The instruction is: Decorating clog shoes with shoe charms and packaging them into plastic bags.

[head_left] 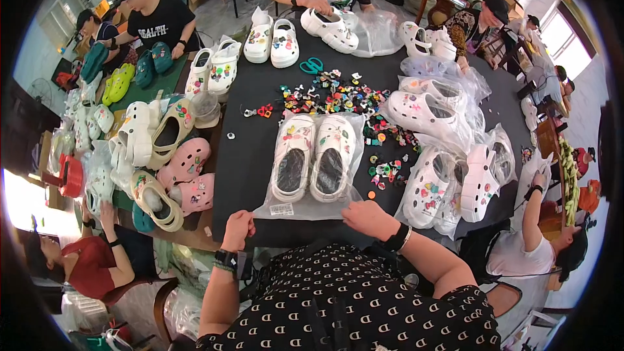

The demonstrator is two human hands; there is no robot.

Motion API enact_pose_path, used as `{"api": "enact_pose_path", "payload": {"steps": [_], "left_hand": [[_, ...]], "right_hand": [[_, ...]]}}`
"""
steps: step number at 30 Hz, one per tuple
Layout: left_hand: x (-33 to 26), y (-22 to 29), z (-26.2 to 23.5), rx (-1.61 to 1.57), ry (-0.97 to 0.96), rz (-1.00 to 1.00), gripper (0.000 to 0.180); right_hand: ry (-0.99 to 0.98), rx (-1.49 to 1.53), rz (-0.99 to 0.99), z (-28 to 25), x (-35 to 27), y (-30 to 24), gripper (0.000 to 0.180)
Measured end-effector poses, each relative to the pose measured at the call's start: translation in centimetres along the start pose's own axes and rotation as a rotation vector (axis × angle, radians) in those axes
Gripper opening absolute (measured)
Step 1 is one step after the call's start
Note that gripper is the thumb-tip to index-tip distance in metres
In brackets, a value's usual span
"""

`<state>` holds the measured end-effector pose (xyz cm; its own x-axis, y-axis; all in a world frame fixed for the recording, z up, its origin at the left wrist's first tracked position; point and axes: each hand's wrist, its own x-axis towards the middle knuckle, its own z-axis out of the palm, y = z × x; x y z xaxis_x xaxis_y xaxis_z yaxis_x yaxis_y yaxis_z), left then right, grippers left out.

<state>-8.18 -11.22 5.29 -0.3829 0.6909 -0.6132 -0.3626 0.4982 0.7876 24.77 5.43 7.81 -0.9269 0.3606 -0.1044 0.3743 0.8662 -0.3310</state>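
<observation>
A pair of white clogs decorated with small charms lies inside a clear plastic bag on the black table, toes pointing away from me. A white label shows near the bag's left front corner. My left hand is closed at that corner, fingers pinched on the bag's edge. At the right front corner, my right hand is also closed on the bag. Beyond the clogs spreads a pile of small colourful shoe charms.
Bagged white clogs crowd the table's right side. Teal scissors lie past the charms. More white clogs stand at the far edge; pink clogs lie to the left. Several co-workers sit around, one opposite handling a white clog.
</observation>
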Motion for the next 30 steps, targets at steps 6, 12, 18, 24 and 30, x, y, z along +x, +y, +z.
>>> {"api": "enact_pose_path", "payload": {"steps": [6,12,18,24,30], "left_hand": [[-0.6,0.4,0.7,0.793,0.396,0.586,0.032],[-5.3,3.4,7.2,0.695,-0.088,0.624,0.014],[-5.8,2.7,8.3,0.754,-0.309,0.698,0.015],[-5.4,3.6,9.9,0.846,-0.362,0.93,0.03],[-3.1,1.6,10.9,1.175,-0.114,1.022,0.035]], "right_hand": [[0.093,0.144,-0.032,-1.9,3.5,-2.8,0.027],[-0.017,0.135,-0.046,2.3,5.8,-2.1,0.021],[0.148,0.33,-0.108,2.1,5.8,-2.1,0.012],[0.229,0.679,0.059,-3.9,6.2,-3.8,0.014],[0.329,0.671,-0.003,-6.5,6.3,-5.4,0.015]]}}
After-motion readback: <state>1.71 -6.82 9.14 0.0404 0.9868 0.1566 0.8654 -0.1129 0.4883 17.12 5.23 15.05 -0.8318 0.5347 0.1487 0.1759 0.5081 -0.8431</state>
